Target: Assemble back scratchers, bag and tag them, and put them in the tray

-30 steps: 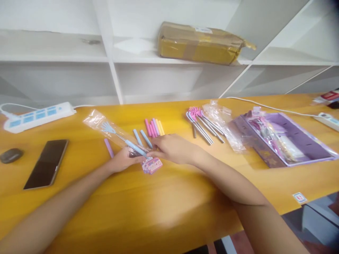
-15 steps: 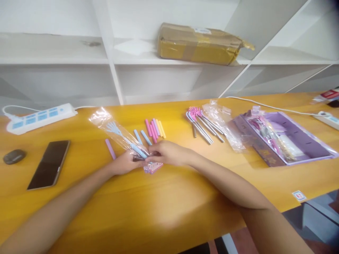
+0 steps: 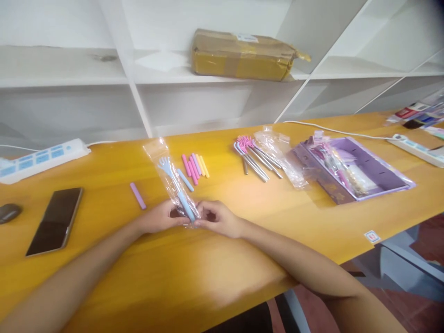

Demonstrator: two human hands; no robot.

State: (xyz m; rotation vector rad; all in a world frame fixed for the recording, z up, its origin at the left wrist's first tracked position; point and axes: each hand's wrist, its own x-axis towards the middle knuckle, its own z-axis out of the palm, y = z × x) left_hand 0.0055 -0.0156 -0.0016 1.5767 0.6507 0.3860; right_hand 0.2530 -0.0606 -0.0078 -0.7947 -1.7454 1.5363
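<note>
A light-blue back scratcher (image 3: 186, 206) with a metal shaft lies inside a clear plastic bag (image 3: 156, 148), its clawed end pointing away from me. My left hand (image 3: 162, 217) is closed on the bag's near left side. From the right, my right hand (image 3: 219, 220) pinches the near end of the bag beside the blue handle. Beyond my hands lie a loose blue tube (image 3: 185, 180), several pink tubes (image 3: 192, 169) and yellow tubes (image 3: 204, 166). A single purple tube (image 3: 138, 196) rests left of the bag.
Several metal-shafted scratchers (image 3: 258, 162) lie by crumpled clear bags (image 3: 282, 162). A purple box (image 3: 391, 182) holding packaged items stands to the right. At left are a phone (image 3: 55, 222), a dark mouse-like object (image 3: 9, 213) and a power strip (image 3: 45, 159). A taped carton (image 3: 243, 55) sits on the shelf.
The bagged back scratcher has turned more upright in view, and the pink printed piece at its near end no longer shows. My right hand has moved lower. The camera view has shifted right.
</note>
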